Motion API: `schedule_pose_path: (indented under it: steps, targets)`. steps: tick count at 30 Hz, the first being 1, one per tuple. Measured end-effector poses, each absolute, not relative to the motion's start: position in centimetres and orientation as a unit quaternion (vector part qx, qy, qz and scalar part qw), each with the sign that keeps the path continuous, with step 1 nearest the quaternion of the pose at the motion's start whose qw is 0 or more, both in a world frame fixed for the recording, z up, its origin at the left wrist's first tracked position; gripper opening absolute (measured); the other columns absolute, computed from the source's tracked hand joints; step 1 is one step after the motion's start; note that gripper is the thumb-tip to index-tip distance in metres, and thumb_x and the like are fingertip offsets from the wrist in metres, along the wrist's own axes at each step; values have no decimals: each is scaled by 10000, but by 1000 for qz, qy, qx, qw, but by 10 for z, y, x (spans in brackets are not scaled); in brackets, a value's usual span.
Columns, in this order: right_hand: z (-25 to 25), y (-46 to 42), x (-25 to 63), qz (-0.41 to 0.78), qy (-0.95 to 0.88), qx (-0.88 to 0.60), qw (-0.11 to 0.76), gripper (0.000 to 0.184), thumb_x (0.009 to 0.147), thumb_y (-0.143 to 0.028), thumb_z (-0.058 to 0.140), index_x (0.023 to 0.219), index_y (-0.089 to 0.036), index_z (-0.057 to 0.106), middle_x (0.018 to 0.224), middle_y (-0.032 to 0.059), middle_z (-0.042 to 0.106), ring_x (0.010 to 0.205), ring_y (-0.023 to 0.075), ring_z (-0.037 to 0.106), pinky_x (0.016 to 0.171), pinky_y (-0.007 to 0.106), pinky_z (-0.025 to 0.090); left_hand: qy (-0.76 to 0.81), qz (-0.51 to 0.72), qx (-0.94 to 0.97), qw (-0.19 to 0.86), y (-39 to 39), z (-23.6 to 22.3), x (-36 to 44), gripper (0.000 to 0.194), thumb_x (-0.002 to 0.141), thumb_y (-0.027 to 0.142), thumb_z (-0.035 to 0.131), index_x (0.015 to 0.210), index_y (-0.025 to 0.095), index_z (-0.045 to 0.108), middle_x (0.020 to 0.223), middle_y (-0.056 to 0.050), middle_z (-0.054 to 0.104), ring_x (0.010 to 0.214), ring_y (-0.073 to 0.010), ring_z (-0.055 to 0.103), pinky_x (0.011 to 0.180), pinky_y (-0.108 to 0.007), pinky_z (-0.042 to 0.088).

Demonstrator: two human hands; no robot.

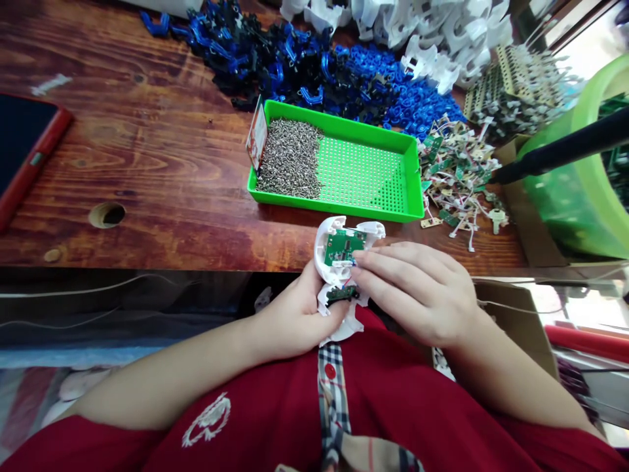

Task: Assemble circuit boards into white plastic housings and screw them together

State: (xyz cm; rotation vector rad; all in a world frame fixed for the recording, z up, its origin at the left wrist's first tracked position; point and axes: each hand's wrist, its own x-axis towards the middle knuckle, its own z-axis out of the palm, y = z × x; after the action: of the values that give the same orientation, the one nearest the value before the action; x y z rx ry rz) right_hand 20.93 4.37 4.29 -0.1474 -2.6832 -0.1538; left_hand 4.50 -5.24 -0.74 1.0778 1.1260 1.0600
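Observation:
Close to my body, just over the table's front edge, I have a white plastic shell point(322, 252) with its inside facing up. A green circuit board point(344, 248) sits in its upper part, and a second, darker board point(341, 293) lies lower down, with thin red and blue wires between them. My left hand point(307, 308) is closed around the shell from the left, the thumb lying across its lower part. The fingertips of my right hand point(417, 288) are pressed together on a white connector at the green board's lower edge; whatever they pinch is too small to make out.
Beyond the shell stands a green tray point(339, 208) with small metal screws point(289, 157) in its left part. Behind it lie heaps of blue plastic parts point(314, 72) and white shells point(432, 46). Small wired boards point(462, 170) and a light-green bucket point(565, 170) are at right, a red-edged phone point(29, 144) at left.

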Motion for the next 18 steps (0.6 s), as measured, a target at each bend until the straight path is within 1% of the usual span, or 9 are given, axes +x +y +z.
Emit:
schedule_pose_path:
  steps: [4,6,9,11,14,18]
  targets:
    - [35,39,209,-2,-963,-47,264,207,817,-161,555,999,-113,640,1129,83,620,1027,199,596,847,330,524,468,458,477,586,-53,-8,45,542,803,168,545,1302,137,336,1306,-137,517,1168,-249,516,995,-369,403]
    - [30,36,210,23,-958,-66,277,224,813,-155,566,1025,-129,633,1133,69,620,1060,189,577,851,329,512,468,461,483,579,-52,-7,44,525,794,163,548,1283,128,363,1280,-140,537,1145,-253,534,984,-373,414]
    - [26,33,210,57,-945,-97,308,251,791,-153,605,1039,-177,631,1054,34,656,998,157,581,803,308,500,472,464,493,565,-50,-6,42,531,771,153,567,1270,130,390,1292,-140,530,1172,-263,514,1015,-384,383]
    - [25,32,208,80,-939,-105,318,245,779,-137,615,1021,-171,638,994,34,669,944,145,582,785,295,501,472,463,496,563,-48,-5,42,532,768,154,568,1270,121,395,1290,-145,530,1191,-263,498,1029,-383,368]
    - [24,32,206,97,-942,-99,304,219,792,-125,588,1005,-137,638,988,48,665,955,153,582,813,295,510,466,459,498,569,-47,-6,43,530,774,155,561,1276,120,394,1267,-136,550,1196,-257,494,1026,-374,372]
    - [23,31,206,77,-930,-136,334,196,780,-140,605,964,-176,661,932,41,661,907,143,584,830,282,511,480,456,490,567,-47,-8,44,543,776,168,568,1289,144,393,1320,-125,511,1197,-258,493,1038,-388,358]
